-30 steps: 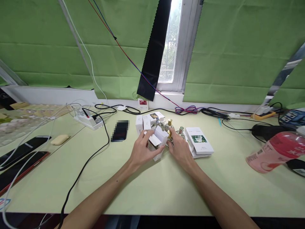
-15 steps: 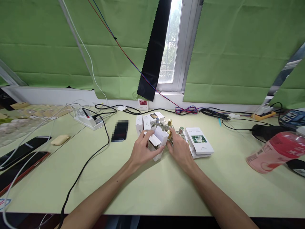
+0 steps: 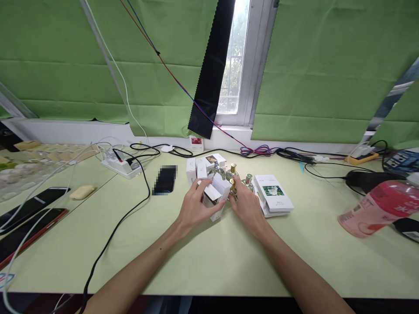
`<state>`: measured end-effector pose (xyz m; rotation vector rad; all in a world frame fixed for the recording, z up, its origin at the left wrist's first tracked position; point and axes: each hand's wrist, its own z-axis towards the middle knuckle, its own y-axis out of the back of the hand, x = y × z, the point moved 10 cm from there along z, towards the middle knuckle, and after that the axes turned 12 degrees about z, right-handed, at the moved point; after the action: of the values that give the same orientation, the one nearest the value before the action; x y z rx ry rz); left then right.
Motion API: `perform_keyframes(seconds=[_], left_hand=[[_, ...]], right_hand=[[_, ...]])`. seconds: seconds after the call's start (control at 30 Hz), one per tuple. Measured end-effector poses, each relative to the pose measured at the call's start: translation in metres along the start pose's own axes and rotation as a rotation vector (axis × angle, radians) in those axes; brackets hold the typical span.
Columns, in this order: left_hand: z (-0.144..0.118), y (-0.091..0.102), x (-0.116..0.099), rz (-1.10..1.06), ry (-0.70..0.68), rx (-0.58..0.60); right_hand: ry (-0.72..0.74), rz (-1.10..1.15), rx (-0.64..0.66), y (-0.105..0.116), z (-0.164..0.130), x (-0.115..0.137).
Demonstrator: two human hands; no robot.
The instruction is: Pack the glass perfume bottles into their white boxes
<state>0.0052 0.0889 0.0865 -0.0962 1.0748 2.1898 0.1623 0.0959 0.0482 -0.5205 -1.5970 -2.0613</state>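
We have the small white carton (image 3: 216, 194) in our left hand (image 3: 195, 208), fingers curled around its near side and thumb pressed to its front, with the top flap standing open. Our right hand (image 3: 248, 206) sits just at the carton's three o'clock, fingertips pinching a gold-capped perfume bottle (image 3: 233, 186) right at the open mouth; how much of the glass is already inside we cannot tell, since the hand and flap cover it.

By our reading the boxing is midway: several closed white cartons (image 3: 197, 167) stand at the carton's eleven o'clock, seemingly finished, while two more capped bottles, one gold-topped (image 3: 232, 171) at one o'clock and one silver-topped (image 3: 248, 180) at two o'clock, still stand loose on the pale green table (image 3: 209, 257). A stack of flat, unfolded cartons with a flower print (image 3: 274, 195) lies at three o'clock, waiting. This bottle still needs seating and the flap tucking.
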Motion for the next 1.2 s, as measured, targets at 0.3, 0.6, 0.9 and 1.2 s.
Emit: perform_keyframes(seconds=[0.3,0.6,0.9,1.2], left_hand=[[0.000,-0.001,0.001,-0.019,0.004,0.013],[-0.001,-0.003,0.003,-0.020,0.010,0.019],[-0.001,-0.005,0.007,0.001,0.021,0.027],[-0.001,-0.004,0.005,0.006,0.018,0.028]], right_hand=[[0.003,0.028,-0.012,0.001,-0.001,0.000],[0.028,0.112,-0.055,0.002,0.002,-0.004],[0.137,0.416,-0.292,0.020,0.003,-0.011],[0.078,0.645,-0.501,0.044,-0.004,-0.022]])
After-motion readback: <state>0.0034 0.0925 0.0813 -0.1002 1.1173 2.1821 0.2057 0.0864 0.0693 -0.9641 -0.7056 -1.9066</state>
